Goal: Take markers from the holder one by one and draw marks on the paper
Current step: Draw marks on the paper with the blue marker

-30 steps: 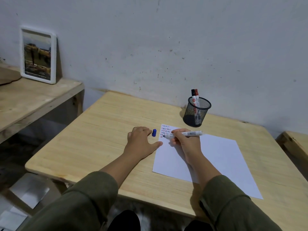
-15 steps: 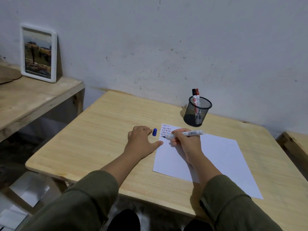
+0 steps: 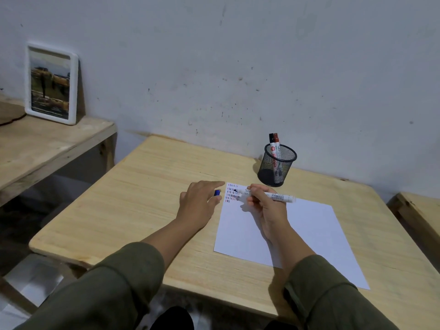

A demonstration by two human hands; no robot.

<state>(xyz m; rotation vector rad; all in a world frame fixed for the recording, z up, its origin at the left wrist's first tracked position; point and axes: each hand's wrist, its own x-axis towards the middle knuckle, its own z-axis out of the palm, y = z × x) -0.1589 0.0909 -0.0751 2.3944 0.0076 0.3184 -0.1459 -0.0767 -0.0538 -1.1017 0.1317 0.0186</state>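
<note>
While uncapped, white marker [image 3: 266, 195] | dark tip | barcoded barrel

Paper [image 3: 309, 234] on table [image 3: 142, 206], holder [image 3: 276, 166] behind it, cap [image 3: 217, 192] just left

Table [image 3: 147, 186]: pale wood, matt, visible grain. Paper [image 3: 309, 234]: smooth white sheet. Holder [image 3: 277, 166]: black wire mesh. Marker [image 3: 273, 196]: glossy white plastic. Sleeves [image 3: 114, 282]: matt olive cloth.

R hand [image 3: 265, 206] grips marker [image 3: 266, 195], paper [image 3: 309, 236], holder [image 3: 276, 167] w/ 2 markers [image 3: 274, 145]
</note>
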